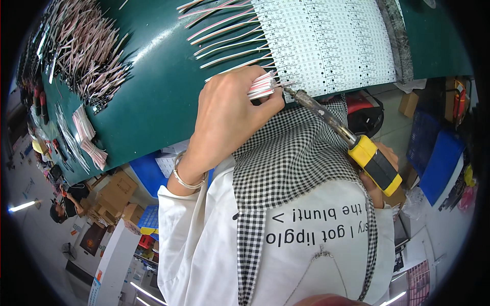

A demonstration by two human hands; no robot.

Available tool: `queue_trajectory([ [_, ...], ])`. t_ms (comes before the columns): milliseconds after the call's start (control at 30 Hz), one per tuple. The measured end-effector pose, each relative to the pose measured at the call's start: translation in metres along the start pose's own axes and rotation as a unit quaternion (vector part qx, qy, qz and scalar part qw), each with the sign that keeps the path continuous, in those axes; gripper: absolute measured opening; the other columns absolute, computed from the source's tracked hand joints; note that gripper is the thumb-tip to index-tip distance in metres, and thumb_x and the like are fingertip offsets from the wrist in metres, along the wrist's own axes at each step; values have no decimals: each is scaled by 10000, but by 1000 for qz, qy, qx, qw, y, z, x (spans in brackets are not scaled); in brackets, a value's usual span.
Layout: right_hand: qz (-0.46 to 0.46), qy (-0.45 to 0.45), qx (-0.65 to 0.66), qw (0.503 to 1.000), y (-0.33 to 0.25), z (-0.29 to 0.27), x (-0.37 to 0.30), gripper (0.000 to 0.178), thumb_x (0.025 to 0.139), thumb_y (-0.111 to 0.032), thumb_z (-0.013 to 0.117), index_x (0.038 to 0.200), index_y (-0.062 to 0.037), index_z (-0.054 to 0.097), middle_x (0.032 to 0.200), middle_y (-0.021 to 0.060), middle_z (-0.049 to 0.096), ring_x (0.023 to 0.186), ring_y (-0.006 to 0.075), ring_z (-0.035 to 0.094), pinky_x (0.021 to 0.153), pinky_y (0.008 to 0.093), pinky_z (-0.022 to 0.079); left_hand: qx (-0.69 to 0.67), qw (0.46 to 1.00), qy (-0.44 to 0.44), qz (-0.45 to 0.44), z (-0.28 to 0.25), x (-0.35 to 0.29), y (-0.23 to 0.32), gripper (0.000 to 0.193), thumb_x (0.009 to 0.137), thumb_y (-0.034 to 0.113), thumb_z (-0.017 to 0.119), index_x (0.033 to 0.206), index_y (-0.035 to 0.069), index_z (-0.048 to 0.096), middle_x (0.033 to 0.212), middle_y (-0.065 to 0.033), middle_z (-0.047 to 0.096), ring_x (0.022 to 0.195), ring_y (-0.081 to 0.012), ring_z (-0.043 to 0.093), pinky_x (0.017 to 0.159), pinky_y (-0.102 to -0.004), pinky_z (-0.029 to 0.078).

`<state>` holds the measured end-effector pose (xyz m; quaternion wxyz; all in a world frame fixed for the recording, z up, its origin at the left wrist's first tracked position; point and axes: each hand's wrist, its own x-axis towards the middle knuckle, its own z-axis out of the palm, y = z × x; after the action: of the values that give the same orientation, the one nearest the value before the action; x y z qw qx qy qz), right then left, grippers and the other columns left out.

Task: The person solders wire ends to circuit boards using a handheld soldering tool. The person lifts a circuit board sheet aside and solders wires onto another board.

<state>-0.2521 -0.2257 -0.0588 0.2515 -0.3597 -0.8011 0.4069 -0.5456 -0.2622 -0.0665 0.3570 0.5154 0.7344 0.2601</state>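
My left hand [229, 109] is closed around a bundle of thin pink-and-white wires [263, 85], with their ends against the near edge of a white circuit board panel [326, 43]. My right hand [380, 176], mostly hidden behind my clothing, grips the yellow-and-black handle of a soldering iron [337, 130]. The iron's dark tip touches the board edge right by the wire ends. Several wires are attached along the board's left side and fan out over the green table [158, 86].
A large pile of loose pink wires [89, 48] lies at the table's far left, with smaller tied bundles [89, 137] beside it. Cardboard boxes [115, 196] and blue crates [439, 158] stand on the floor. Another person [64, 206] is at the lower left.
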Motion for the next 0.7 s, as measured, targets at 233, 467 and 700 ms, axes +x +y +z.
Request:
queue_trajectory([
  [233,9,-11,-30,999,0,-4,-3,321,602,-146,735,852,41,662,669,104,631,560,253,647,549,330,513,9,1000,-13,-13,2,4,0,173,743,130,725,783,-20,649,622,-88,621,525,-103,532,536,-253,445],
  [467,26,20,-4,999,9,-5,-16,366,604,-187,772,866,42,660,676,107,642,571,257,658,547,326,506,18,1000,-19,0,6,7,2,171,745,127,732,795,-18,657,658,-98,641,549,-104,552,539,-254,448],
  [700,-28,7,27,999,19,-5,-7,370,612,-169,760,886,59,659,722,125,670,590,259,673,559,326,532,12,1000,-25,5,9,12,0,162,732,114,744,807,-11,675,696,-88,658,569,-111,584,544,-252,454],
])
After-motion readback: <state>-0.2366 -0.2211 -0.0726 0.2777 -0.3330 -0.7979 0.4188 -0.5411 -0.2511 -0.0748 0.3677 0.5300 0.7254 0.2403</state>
